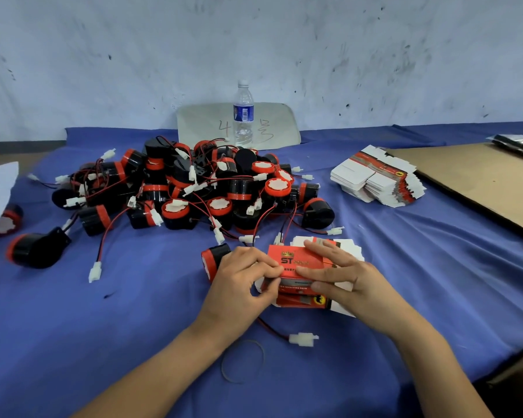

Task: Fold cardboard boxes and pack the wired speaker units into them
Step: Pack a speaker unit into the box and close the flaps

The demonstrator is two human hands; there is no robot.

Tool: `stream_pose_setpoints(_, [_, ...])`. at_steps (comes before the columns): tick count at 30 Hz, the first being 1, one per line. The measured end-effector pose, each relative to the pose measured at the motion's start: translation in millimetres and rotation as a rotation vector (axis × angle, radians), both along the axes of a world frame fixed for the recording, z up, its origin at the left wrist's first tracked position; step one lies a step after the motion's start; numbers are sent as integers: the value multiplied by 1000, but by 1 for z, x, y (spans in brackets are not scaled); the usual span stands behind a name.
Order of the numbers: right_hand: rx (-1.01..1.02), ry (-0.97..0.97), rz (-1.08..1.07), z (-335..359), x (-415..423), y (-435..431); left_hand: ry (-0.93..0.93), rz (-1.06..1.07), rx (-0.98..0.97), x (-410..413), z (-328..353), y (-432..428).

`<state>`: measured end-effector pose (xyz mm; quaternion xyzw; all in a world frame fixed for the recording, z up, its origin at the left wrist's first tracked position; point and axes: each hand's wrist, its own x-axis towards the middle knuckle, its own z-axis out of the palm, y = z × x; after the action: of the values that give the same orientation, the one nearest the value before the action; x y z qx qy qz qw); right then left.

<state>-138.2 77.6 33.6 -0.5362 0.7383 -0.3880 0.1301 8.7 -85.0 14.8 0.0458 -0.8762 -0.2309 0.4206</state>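
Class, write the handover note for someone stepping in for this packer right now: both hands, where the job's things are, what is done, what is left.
Left hand pinches the front edge of the red box; right hand lies across its top, fingers straight.
The box sits on a small stack of flat boxes; a bigger stack lies far right.
One speaker unit lies beside the left hand; the pile of units is behind.
Done: this box is folded up; whether a unit is inside is hidden.
Left: close it, then pack the pile.

Glossy red cardboard box, blue cloth
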Motion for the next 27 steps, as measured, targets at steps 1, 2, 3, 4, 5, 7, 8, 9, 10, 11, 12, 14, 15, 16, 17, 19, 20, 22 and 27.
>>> stream_pose_setpoints(1, [-16,20,-4,-2,1,0,-3,6,-13,0,0,0])
stream_pose_setpoints(2, [-34,19,-11,-3,2,1,-5,1,-20,-1,0,-1])
stream_pose_setpoints(3, [-50,5,-18,-3,3,1,-8,-6,-20,-1,0,-1])
stream_pose_setpoints(4, [-65,-11,-27,-3,4,1,-6,-15,-20,-1,0,-1])
stream_pose_setpoints(5, [-75,-13,-34,-4,5,0,0,-23,-18,-1,0,-1])
stream_pose_setpoints(7, [-66,44,-54,-4,8,-4,13,-36,-6,-1,0,-2])
stream_pose_setpoints(8, [-55,72,-68,-5,9,-6,17,-38,-2,-1,-1,-1])
stream_pose_setpoints(9, [-54,82,-87,-5,10,-7,17,-37,-5,-1,-1,-1])
stream_pose_setpoints(10, [-60,71,-105,-5,11,-8,18,-32,-12,-1,-2,-1])
stream_pose_setpoints(11, [-70,51,-119,-5,12,-9,20,-28,-18,-1,-3,-1])
stream_pose_setpoints(12, [-72,35,-131,-5,12,-9,21,-27,-17,-1,-4,-1])
stream_pose_setpoints(14, [-52,29,-148,-5,12,-9,18,-35,10,-2,-5,-2])
stream_pose_setpoints(15, [-43,25,-154,-4,11,-9,17,-41,27,-3,-6,-2])
stream_pose_setpoints(16, [-41,12,-155,-4,10,-9,16,-45,39,-4,-6,-1])
stream_pose_setpoints(17, [-45,-8,-148,-4,10,-9,16,-45,43,-4,-6,-1])
stream_pose_setpoints(19, [-54,-38,-136,-3,10,-9,10,-42,31,-4,-6,-1])
stream_pose_setpoints(20, [-52,-46,-134,-3,10,-9,1,-38,23,-4,-6,-1])
stream_pose_setpoints(22, [-58,-37,-136,-3,12,-10,-16,-34,-6,-3,-5,-1])
stream_pose_setpoints(27, [-292,10,-241,2,24,-13,-129,-90,-15,0,-2,0])
